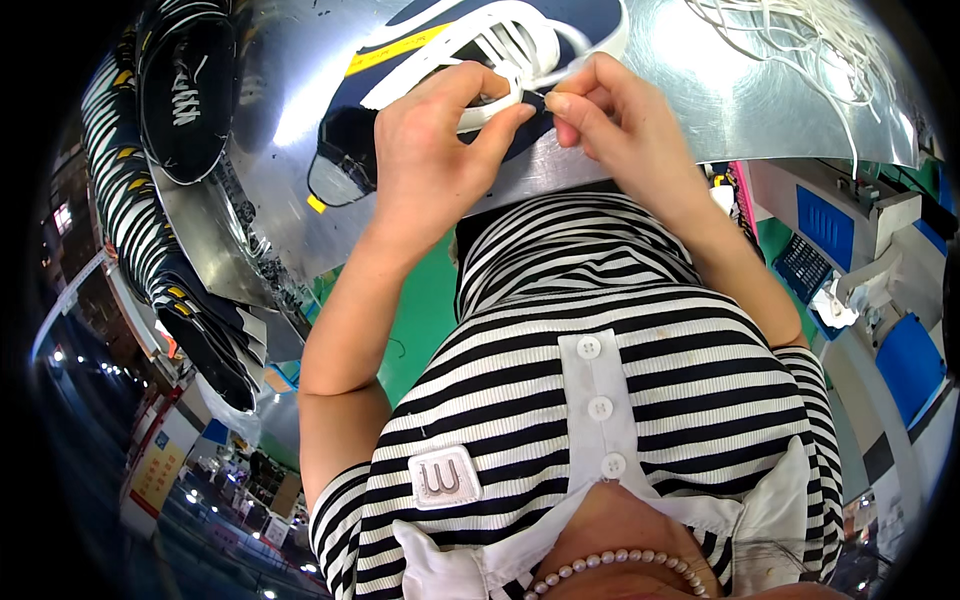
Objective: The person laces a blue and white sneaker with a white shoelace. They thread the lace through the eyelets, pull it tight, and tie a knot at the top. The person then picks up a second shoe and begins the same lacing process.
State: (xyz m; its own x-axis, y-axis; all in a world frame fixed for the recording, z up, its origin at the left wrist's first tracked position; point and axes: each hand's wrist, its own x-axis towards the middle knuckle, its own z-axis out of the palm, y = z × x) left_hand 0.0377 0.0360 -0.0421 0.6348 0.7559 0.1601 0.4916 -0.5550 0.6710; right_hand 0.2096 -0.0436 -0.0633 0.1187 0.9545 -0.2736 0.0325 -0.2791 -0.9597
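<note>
A dark blue shoe upper with a white eyelet section [480,45] and a yellow strip [400,47] lies on the metal table in front of me. My left hand [425,140] is closed on the shoe, its thumb and index finger pinching the white edge by the eyelets. Just to the right, my right hand [625,120] has thumb and index finger pressed together, at the end of a white shoelace [533,92] coming out of the eyelet area. The pinched tip itself is mostly hidden by the fingers. Both hands partly cover the shoe.
Loose white laces [800,35] lie heaped on the metal table [700,110] at the far right, one hanging over its edge. On the left, a dark shoe [187,95] sits beside a long row of stacked striped shoe parts [120,160]. Machinery with blue panels [825,225] stands right.
</note>
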